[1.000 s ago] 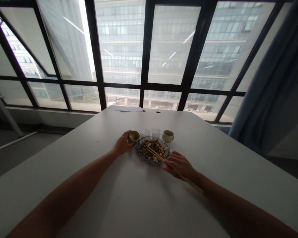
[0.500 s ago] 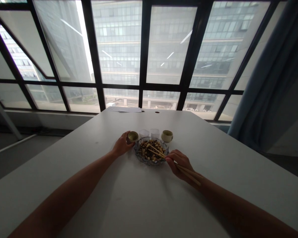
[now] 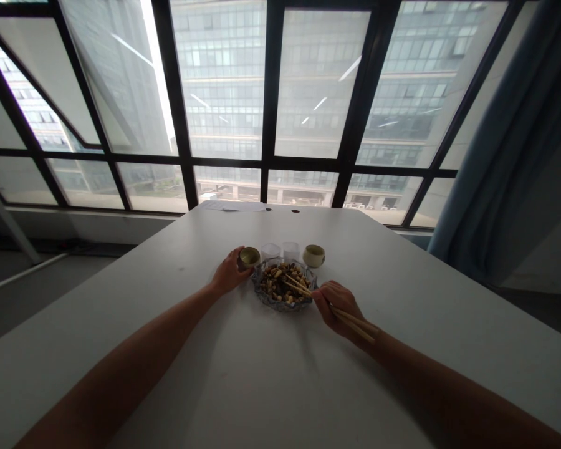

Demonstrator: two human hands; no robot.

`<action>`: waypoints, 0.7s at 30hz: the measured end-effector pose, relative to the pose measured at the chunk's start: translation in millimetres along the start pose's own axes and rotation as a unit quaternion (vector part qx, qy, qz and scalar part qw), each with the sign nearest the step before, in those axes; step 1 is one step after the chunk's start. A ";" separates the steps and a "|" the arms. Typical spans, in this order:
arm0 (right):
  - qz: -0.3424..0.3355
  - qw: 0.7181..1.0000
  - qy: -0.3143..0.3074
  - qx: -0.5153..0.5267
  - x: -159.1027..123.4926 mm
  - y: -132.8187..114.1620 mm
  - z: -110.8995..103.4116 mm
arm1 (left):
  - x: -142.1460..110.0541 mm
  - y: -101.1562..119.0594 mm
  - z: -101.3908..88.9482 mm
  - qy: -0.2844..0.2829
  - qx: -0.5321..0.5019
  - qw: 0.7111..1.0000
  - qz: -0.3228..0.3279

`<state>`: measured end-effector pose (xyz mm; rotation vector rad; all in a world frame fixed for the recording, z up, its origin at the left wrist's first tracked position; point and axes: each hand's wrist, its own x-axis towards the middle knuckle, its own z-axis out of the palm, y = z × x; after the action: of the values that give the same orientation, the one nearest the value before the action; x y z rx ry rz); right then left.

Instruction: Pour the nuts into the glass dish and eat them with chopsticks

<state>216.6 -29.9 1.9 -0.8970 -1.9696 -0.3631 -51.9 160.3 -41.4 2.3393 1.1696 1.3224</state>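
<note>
A clear glass bowl point(image 3: 264, 299) with a scalloped rim holds a mix of brown and pale nuts point(image 3: 280, 288). In my right hand point(image 3: 339, 308) is a pair of wooden chopsticks point(image 3: 300, 287), their tips down among the nuts and their back ends lying over my wrist. My left hand point(image 3: 229, 271) is wrapped round a small olive-green cup point(image 3: 250, 256) at the bowl's upper left. Whether the chopstick tips pinch a nut is too small to tell.
Behind the bowl stand two small clear plastic containers point(image 3: 290, 251) and, to their right, a second cup point(image 3: 313, 255), pale green. White papers point(image 3: 236, 206) lie at the far end of the white table point(image 3: 271, 386), by the windows. A blue curtain point(image 3: 486, 187) hangs at right.
The chopstick tips have shifted slightly right and down within the nuts. My left hand and its cup have stayed in place.
</note>
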 end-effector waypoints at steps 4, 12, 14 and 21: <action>-0.017 1.000 0.009 0.009 0.9 0.3 -0.7 | -0.2 1.0 -0.7 -0.002 0.005 1.000 -0.002; 0.226 0.962 0.062 0.141 -7.6 -1.3 7.7 | -0.2 0.9 -1.7 -0.004 0.002 1.000 -0.003; 0.334 0.911 0.118 0.209 -8.1 3.6 13.0 | -0.6 1.0 -1.7 -0.003 -0.002 1.000 0.016; 0.486 0.765 0.240 0.348 -6.2 23.3 22.4 | -2.1 1.6 -1.0 -0.007 -0.042 0.999 0.033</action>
<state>221.3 -3.9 -17.6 -1.0373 -0.8253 0.6582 -52.5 157.5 -41.3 2.3419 1.0215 1.3468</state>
